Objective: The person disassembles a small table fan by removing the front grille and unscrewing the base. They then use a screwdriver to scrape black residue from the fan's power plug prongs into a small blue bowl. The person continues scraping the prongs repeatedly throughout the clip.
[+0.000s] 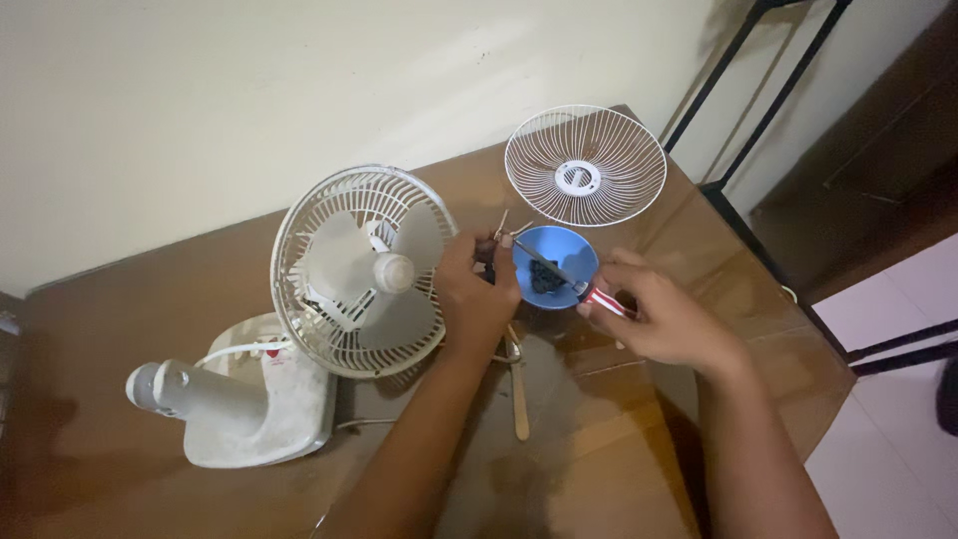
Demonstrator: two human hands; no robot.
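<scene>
A small white desk fan [361, 269] lies tipped on a brown table [599, 449], its rear grille and blades facing up. My left hand [477, 299] rests closed beside the grille's right edge, pinching a small dark part near the blue bowl. My right hand [667, 321] grips a screwdriver [569, 279] by its red-and-white handle, the shaft pointing left toward my left fingers over a blue bowl [559, 262] that holds small dark pieces. The detached white front grille [585, 166] lies flat behind the bowl.
The fan's white base [254, 404] and motor housing [160, 387] lie at the left. A wooden stick [519, 394] and metal tool parts lie below my left hand. A black metal frame [758, 100] stands past the table's right corner, beside a cream wall.
</scene>
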